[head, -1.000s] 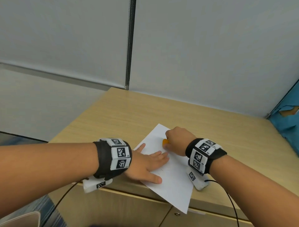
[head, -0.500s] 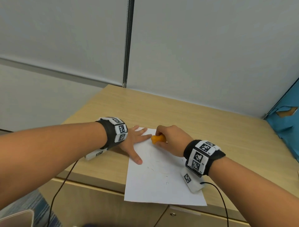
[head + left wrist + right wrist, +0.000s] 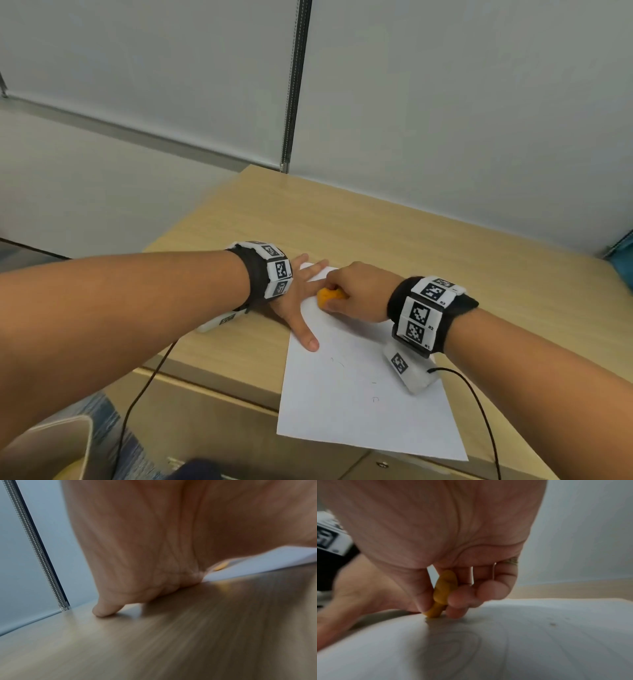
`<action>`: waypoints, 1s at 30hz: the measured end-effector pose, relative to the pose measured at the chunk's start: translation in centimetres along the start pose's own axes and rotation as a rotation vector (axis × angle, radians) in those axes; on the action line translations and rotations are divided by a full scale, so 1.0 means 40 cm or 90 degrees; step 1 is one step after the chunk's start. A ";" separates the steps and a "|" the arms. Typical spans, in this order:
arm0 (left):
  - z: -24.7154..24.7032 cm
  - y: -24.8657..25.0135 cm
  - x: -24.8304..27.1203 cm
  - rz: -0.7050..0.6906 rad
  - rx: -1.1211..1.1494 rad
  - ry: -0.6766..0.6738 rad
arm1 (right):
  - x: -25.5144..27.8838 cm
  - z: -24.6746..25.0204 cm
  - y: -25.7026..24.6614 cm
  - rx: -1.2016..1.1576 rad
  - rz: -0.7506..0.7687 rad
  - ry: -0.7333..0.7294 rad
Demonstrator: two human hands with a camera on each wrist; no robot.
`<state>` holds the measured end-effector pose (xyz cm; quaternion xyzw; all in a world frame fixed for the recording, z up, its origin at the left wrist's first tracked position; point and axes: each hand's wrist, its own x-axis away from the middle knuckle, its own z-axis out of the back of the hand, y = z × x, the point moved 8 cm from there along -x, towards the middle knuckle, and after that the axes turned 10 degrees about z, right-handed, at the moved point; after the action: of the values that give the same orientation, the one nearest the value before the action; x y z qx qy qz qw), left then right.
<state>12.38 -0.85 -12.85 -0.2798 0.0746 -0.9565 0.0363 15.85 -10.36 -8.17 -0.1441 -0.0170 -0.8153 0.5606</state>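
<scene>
A white sheet of paper [image 3: 363,394] with faint pencil marks lies on the wooden desk [image 3: 376,233], its near edge overhanging the desk front. My left hand [image 3: 301,301] lies flat with spread fingers, pressing the sheet's far left corner and the desk beside it. My right hand [image 3: 356,294] pinches a small orange eraser [image 3: 329,297] and holds its tip on the paper. In the right wrist view the eraser [image 3: 442,595] sits between thumb and fingers, touching the paper [image 3: 522,642]. In the left wrist view the left hand [image 3: 137,561] rests on the desk.
A grey partition wall [image 3: 445,102] with a metal strip [image 3: 294,85] stands behind the desk. Drawer fronts [image 3: 205,421] lie below the desk edge. A blue object [image 3: 625,260] is at the far right. Cables hang from both wrist units.
The paper has turned from a diagonal lie to nearly square with the desk. My left hand moved from the sheet's near middle to its far left corner. The eraser hand shifted slightly left.
</scene>
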 end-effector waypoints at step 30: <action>0.010 0.003 0.005 0.003 -0.004 0.006 | -0.040 0.035 0.022 0.000 0.017 0.037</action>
<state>12.43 -1.05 -12.42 -0.2749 0.0784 -0.9575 0.0374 17.47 -8.98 -7.35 -0.1208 0.0015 -0.8116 0.5716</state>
